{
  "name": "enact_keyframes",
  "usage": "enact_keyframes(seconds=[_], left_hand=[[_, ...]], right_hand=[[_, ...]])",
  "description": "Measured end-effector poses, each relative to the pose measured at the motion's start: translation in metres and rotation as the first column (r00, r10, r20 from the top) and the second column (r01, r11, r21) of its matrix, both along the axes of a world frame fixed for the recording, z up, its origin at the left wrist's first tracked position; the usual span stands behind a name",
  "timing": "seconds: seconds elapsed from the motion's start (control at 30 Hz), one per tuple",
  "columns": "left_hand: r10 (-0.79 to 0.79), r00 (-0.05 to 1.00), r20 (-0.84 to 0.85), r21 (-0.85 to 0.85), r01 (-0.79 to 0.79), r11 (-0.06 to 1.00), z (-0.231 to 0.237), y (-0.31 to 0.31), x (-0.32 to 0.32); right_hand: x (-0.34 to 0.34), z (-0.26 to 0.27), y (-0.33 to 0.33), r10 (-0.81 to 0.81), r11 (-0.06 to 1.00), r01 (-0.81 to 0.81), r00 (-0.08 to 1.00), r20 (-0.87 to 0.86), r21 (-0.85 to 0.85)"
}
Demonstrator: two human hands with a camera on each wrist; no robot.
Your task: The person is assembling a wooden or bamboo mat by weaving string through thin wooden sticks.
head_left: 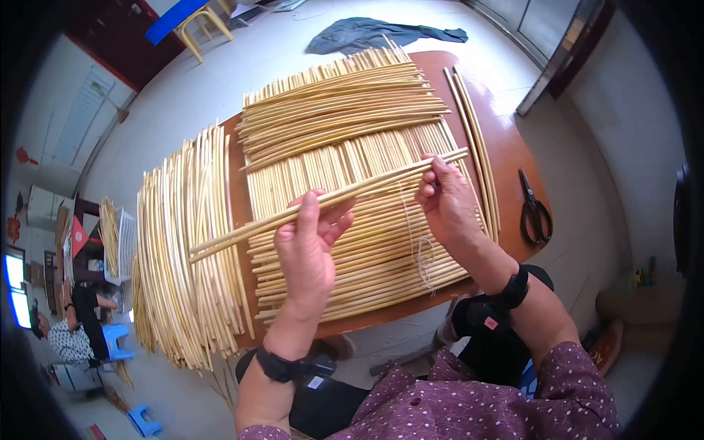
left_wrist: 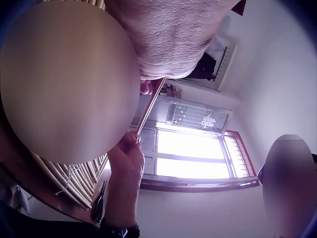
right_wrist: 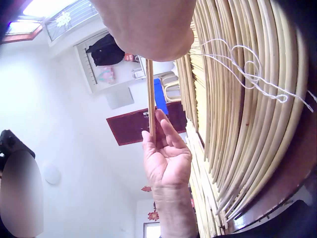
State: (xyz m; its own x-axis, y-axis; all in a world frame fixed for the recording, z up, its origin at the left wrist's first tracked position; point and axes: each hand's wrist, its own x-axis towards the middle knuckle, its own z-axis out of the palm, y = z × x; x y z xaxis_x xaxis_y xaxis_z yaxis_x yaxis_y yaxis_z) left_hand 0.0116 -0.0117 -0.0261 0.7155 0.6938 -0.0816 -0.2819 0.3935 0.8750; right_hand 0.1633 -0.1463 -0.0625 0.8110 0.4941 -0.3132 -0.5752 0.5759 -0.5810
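Two thin pale wooden sticks are held side by side, slanting over the table. My left hand pinches them near the middle between thumb and fingers, palm turned up. At their right end, my right hand grips them with thumb and curled fingers. In the right wrist view the sticks run into the left hand. Beneath the hands lies a layer of similar sticks, placed side by side. White string trails loosely across it, below the right hand.
A brown table carries everything. Loose sticks lie across the far part of the layer, and a big pile covers the left. Several long sticks and black scissors lie at the right. Another person sits far left.
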Motion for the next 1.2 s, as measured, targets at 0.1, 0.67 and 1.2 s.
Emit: enact_keyframes(seconds=[0.1,0.67,1.2], left_hand=[[0.029,0.999,-0.035,-0.038,-0.03,0.999,0.002,0.002,-0.001],[-0.012,0.995,-0.096,-0.109,0.001,0.994,0.006,0.003,0.002],[0.044,0.993,-0.105,-0.105,-0.055,0.993,0.0,0.016,-0.004]], right_hand=[[0.002,-0.001,-0.001,-0.006,1.0,0.006,1.0,0.0,0.012],[0.005,0.006,-0.005,-0.008,0.993,0.007,1.0,-0.011,-0.114],[0.002,-0.005,0.001,0.035,0.983,-0.018,0.995,0.092,-0.185]])
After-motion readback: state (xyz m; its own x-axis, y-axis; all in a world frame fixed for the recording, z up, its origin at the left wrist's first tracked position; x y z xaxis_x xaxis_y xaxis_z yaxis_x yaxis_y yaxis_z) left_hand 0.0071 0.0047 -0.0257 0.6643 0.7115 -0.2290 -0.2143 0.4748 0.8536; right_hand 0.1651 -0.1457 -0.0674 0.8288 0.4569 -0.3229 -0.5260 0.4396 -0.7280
